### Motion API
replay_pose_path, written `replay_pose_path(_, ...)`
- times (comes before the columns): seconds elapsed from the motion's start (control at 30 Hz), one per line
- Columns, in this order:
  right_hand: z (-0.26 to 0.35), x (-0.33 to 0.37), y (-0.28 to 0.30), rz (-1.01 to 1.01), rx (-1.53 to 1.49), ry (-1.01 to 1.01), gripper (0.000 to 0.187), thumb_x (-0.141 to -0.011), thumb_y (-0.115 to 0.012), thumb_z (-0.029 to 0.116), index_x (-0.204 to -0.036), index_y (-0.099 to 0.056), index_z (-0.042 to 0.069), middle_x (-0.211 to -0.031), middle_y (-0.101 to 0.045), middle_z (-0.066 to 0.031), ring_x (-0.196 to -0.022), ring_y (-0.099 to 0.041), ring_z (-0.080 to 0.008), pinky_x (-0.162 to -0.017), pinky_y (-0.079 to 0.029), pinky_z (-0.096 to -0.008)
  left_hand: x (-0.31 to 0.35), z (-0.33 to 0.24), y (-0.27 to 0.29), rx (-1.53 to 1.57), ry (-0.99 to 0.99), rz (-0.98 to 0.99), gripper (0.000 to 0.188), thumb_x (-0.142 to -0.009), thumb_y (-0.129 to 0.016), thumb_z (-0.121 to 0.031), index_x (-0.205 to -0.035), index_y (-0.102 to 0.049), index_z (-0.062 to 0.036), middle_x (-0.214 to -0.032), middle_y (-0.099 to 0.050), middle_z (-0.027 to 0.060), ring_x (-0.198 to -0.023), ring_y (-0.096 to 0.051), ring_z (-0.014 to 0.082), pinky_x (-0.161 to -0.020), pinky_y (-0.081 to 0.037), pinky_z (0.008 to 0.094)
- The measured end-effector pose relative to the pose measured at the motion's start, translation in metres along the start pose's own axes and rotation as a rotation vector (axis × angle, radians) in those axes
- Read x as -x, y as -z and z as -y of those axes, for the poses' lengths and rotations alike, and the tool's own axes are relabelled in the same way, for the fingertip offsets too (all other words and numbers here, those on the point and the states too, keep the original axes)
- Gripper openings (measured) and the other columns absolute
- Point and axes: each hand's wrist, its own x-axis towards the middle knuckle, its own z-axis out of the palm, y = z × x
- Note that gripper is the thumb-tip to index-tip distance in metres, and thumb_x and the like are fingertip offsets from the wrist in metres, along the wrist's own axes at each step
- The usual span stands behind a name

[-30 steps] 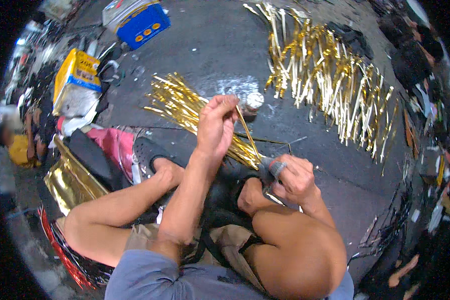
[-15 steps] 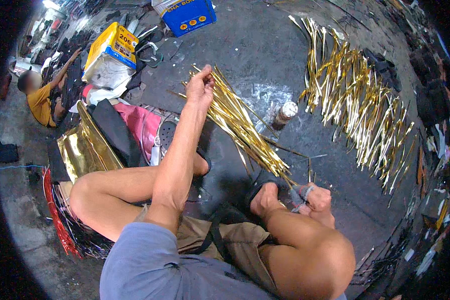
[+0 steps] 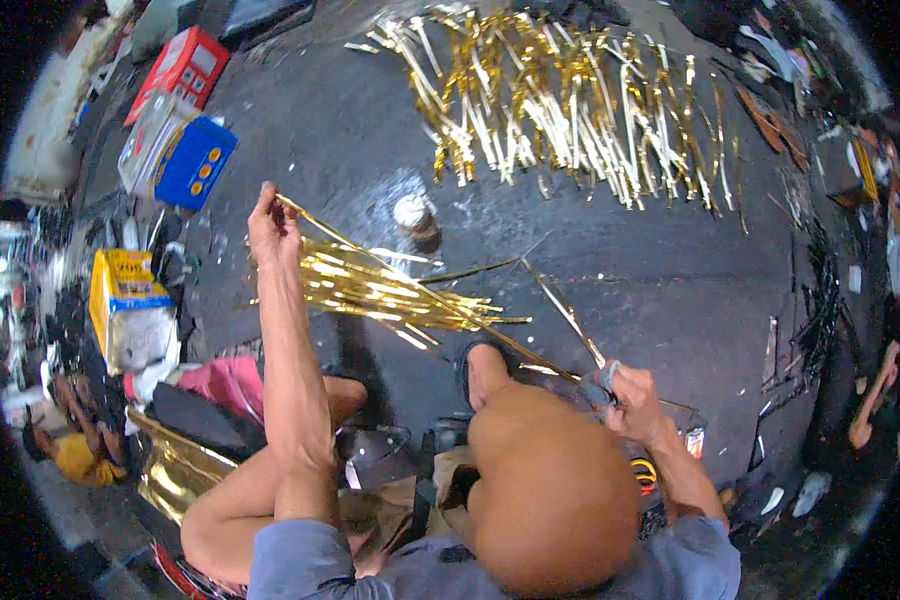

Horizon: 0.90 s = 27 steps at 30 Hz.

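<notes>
My left hand [image 3: 274,228] pinches the end of a thin gold strip [image 3: 410,280], which stretches taut across to my right hand [image 3: 630,398]. Grey cloth [image 3: 600,385] wraps the fingers of my right hand, which is closed on the strip beside my raised knee. A second strip [image 3: 560,300], sharply bent, sticks up and away from the right hand. Under the taut strip, a loose bundle of gold strips [image 3: 370,288] lies on the dark floor. Just beyond the bundle stands a small white-topped container [image 3: 413,213].
Many gold strips [image 3: 570,105] are spread across the far floor. Yellow-blue [image 3: 135,300], blue [image 3: 195,160] and red [image 3: 195,65] containers stand at left, near a pink cloth [image 3: 225,385] and gold sheet [image 3: 175,465]. Another person [image 3: 80,450] sits at far left. Dark scraps [image 3: 820,310] lie right.
The view has turned rightward. My left hand has gone from the bundle to the end of a single strip, now held taut. My right hand stays closed near my knee.
</notes>
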Motion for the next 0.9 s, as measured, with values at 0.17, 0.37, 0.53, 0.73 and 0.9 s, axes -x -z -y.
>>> replay_pose_path(0.17, -0.018, 0.109, -0.002, -0.198, 0.374, -0.296, 0.039, -0.065, -0.075, 0.012, -0.101, -0.067, -0.001, -0.086, -0.064, -0.0190, -0.074, -0.063, -0.0388, -0.061, -0.048, -0.0453, 0.042, 0.069, -0.097, -0.192, 0.005, 0.238, 0.013, -0.088, -0.078, -0.013, -0.082, -0.067, -0.0087, -0.070, -0.062, 0.0010, -0.057, -0.055, 0.0094, -0.049, -0.041, 0.0218)
replay_pose_path(0.37, -0.021, 0.202, 0.003, -0.158, 0.311, -0.805, 0.019, -0.071, -0.073, 0.006, -0.083, -0.061, -0.002, -0.079, -0.063, -0.0214, -0.079, -0.062, -0.0451, -0.067, -0.049, -0.0493, 0.107, 0.197, -0.115, -0.912, 0.199, 0.508, 0.011, -0.082, -0.076, -0.013, -0.079, -0.072, -0.0032, -0.066, -0.065, 0.0025, -0.062, -0.060, 0.0137, -0.059, -0.048, 0.0312)
replay_pose_path(0.53, -0.025, 0.259, -0.015, -0.176, 0.234, -1.155, 0.020, -0.072, -0.068, 0.005, -0.088, -0.057, -0.001, -0.083, -0.061, -0.0234, -0.079, -0.060, -0.0462, -0.070, -0.046, -0.0522, 0.062, 0.275, -0.117, -1.488, -0.606, 0.703, 0.020, -0.084, -0.066, -0.011, -0.101, -0.076, -0.0107, -0.086, -0.065, 0.0129, -0.082, -0.066, 0.0309, -0.073, -0.055, 0.0409)
replay_pose_path(0.73, -0.031, 0.237, -0.046, -0.259, 0.161, -1.169, 0.025, -0.067, -0.062, -0.002, -0.090, -0.054, -0.004, -0.083, -0.056, -0.0236, -0.078, -0.059, -0.0463, -0.071, -0.051, -0.0496, 0.009, 0.296, -0.171, -1.967, -1.087, 1.170, 0.021, -0.074, -0.070, -0.012, -0.095, -0.074, -0.0083, -0.114, -0.058, 0.0123, -0.112, -0.059, 0.0307, -0.086, -0.057, 0.0405)
replay_pose_path(0.9, -0.037, 0.208, -0.043, -0.284, 0.204, -1.089, 0.025, -0.065, -0.065, -0.007, -0.089, -0.056, -0.008, -0.082, -0.057, -0.0237, -0.078, -0.060, -0.0450, -0.072, -0.054, -0.0486, -0.018, 0.291, -0.187, -1.969, -1.401, 1.594, 0.020, -0.081, -0.065, -0.013, -0.099, -0.074, -0.0126, -0.122, -0.059, 0.0077, -0.120, -0.056, 0.0247, -0.091, -0.056, 0.0377)
